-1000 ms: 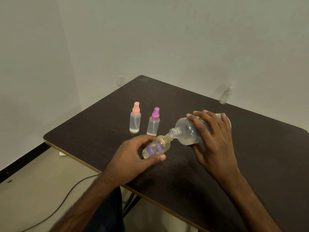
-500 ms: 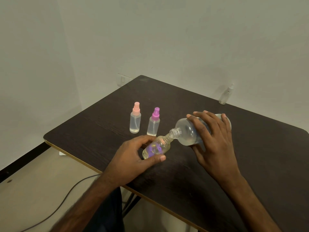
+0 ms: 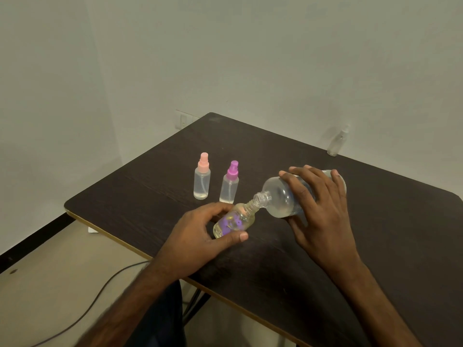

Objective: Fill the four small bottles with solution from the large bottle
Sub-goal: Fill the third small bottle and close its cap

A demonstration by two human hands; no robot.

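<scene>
Two bare forearms reach in from the bottom edge over a dark wood-grain surface (image 3: 375, 221). Nearer than the open small bottle and to its left, a thin dark cable (image 3: 87, 314) trails across a pale floor (image 3: 50, 284) below the surface's edge.

The left hand (image 3: 198, 236) grips the open small bottle (image 3: 233, 221), with the thumb along its near side and the fingers curled round its far side. This clear bottle has no cap and is tilted, its threaded neck pointing up and to the right. Pale liquid sits inside, and a purple shape shows through its body; what that shape is cannot be told.

Just right of the open small bottle, the right hand (image 3: 323, 216) grasps the large bottle (image 3: 280, 199) from above, fingers spread over its body. The large bottle lies almost on its side, uncapped, with its mouth meeting the small bottle's neck. A little liquid pools along its lower wall. Whether liquid is flowing cannot be told.

Just beyond the open small bottle stands the purple-capped bottle (image 3: 229, 187), upright and holding clear liquid. The pink-capped bottle (image 3: 201, 181) stands beside it, beyond and to the left of the open small bottle, also upright and filled.

Well beyond the open small bottle and to its right, a clear bottle (image 3: 337, 142) stands at the surface's far edge, against a plain pale wall (image 3: 250, 58). Far beyond and slightly left, a wall socket (image 3: 183, 120) sits behind the surface's far corner.
</scene>
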